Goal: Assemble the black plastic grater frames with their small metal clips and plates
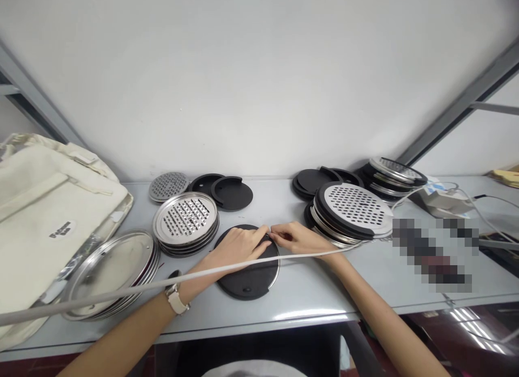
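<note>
A round black lid (251, 277) with a metal rim lies flat on the grey table (308, 296) in front of me. My left hand (239, 246) rests on its far half, fingers pressed down and together at the far edge. My right hand (295, 237) meets it there, its fingertips pinched at the lid's rim beside the left fingers. What the pinched fingers hold is too small to make out. A watch with a pale strap sits on my left wrist. A white cable (121, 291) crosses over both forearms.
Stacks of perforated metal discs (185, 217) and plain metal lids (111, 269) stand to the left. More black lids (231, 193) and rimmed grater discs (351, 209) lie behind and right. A cream bag (36, 215) fills the left end. A white device (440, 199) with wires sits far right.
</note>
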`<move>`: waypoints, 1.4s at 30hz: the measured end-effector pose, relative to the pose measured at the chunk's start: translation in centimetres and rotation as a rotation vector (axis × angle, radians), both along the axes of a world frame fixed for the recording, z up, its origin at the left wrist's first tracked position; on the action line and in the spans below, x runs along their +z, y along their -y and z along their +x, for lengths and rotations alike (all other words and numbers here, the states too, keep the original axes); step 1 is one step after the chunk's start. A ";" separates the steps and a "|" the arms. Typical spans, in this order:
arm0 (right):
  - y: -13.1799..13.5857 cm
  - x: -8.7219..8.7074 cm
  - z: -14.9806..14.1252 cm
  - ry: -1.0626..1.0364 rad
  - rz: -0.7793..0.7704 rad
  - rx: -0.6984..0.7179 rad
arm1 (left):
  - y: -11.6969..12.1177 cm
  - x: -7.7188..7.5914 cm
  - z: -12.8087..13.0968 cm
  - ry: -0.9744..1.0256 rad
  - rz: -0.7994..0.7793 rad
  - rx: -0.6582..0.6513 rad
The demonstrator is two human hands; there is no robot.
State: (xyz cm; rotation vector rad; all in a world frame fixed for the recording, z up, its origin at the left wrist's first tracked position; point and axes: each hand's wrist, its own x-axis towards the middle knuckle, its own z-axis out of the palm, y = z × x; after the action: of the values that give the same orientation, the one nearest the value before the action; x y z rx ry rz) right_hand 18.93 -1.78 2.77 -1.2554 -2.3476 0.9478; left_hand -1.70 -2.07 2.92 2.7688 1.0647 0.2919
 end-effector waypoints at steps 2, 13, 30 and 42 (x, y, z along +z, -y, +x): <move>0.0 0.1 0.0 -0.003 -0.009 0.012 | 0.0 0.0 0.0 0.016 -0.008 -0.013; -0.1 0.0 0.2 -0.001 -0.041 0.019 | 0.0 -0.2 0.0 0.008 0.000 0.018; 0.3 0.6 -0.1 -0.007 -0.057 0.014 | -0.2 -0.2 -0.1 0.082 -0.058 -0.022; 0.3 0.4 0.0 -0.022 -0.066 0.031 | -0.2 0.1 0.0 0.083 -0.068 -0.020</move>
State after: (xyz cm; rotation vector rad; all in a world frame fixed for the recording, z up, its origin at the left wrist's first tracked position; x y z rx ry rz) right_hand 18.90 -2.05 3.15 -1.2296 -2.3428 1.0512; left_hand -1.69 -1.89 2.99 2.6809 1.0078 0.3578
